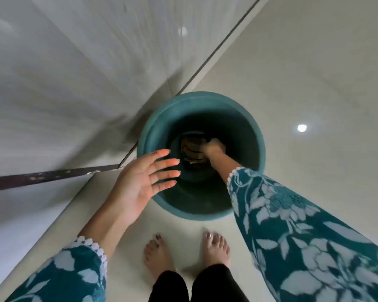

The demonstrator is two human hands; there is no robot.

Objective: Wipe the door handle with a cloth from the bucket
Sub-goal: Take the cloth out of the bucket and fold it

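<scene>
A person's right hand [214,147] reaches deep into a teal bucket [153,136], its fingers curled down onto a dark, crumpled cloth [192,149] lying at the bottom. The cloth sits just left of the knuckles and touching them; whether the fingers have fully closed around it cannot be told, since the fingertips are hidden. The cloth is bunched into a lump with pale streaks across it, so no clear long axis or pointing direction shows.

The left hand [140,182] hovers above the bucket's near-left rim, palm turned toward the bucket, fingers spread wide and holding nothing. Its fingertips [172,162] overlap the bucket's opening in the picture.

Both forearms wear teal sleeves [292,225] printed with pale flowers and edged with white trim at the cuff. Two bare feet [157,251] stand on the pale tiled floor [314,73] just near of the bucket, below dark trouser legs. The bucket stands against the foot of a white door [63,73] on the left, whose dark lower edge [48,176] runs along the floor. A bright ceiling light is mirrored in the glossy floor to the right.
</scene>
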